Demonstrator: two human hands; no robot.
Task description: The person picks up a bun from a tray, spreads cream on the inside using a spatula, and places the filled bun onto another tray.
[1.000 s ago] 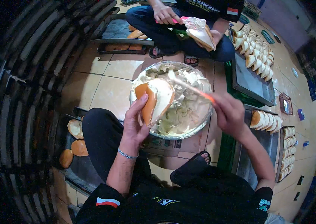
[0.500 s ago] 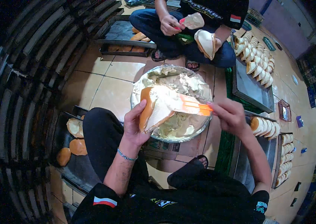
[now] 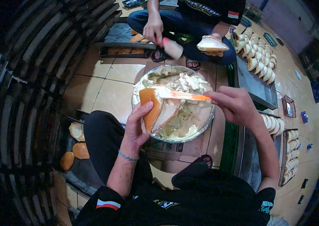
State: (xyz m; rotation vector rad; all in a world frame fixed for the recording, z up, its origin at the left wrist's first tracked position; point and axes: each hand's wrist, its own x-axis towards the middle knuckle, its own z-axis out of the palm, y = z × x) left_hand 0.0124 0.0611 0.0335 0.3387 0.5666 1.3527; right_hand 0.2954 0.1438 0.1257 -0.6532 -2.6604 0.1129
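Note:
My left hand [image 3: 138, 121] grips a split bread bun [image 3: 150, 110], its brown crust toward my palm and its cut face turned to the right. Pale cream coats part of that face. Between thumb and fingers my right hand [image 3: 233, 106] holds an orange spatula [image 3: 191, 96], whose cream-covered blade lies against the bun's upper edge. Both hands are over a large round tub [image 3: 136, 89] of whipped cream [image 3: 189, 118], with thick cream smeared along its wall. The bun hides part of the tub's left side.
Across the tub a co-worker [image 3: 204, 15] holds a cream-covered bun [image 3: 211, 44] and a spatula [image 3: 173, 49]. Filled buns [image 3: 255, 52] stand in rows on trays at the right. Plain buns [image 3: 80, 150] lie on a dark tray at my left, beside stacked dark racks [image 3: 35, 86].
My spatula has turned edge-on and its blade has moved up and left to the bun's top edge. The co-worker's spatula has dropped toward the tub, and their bun has tilted flat.

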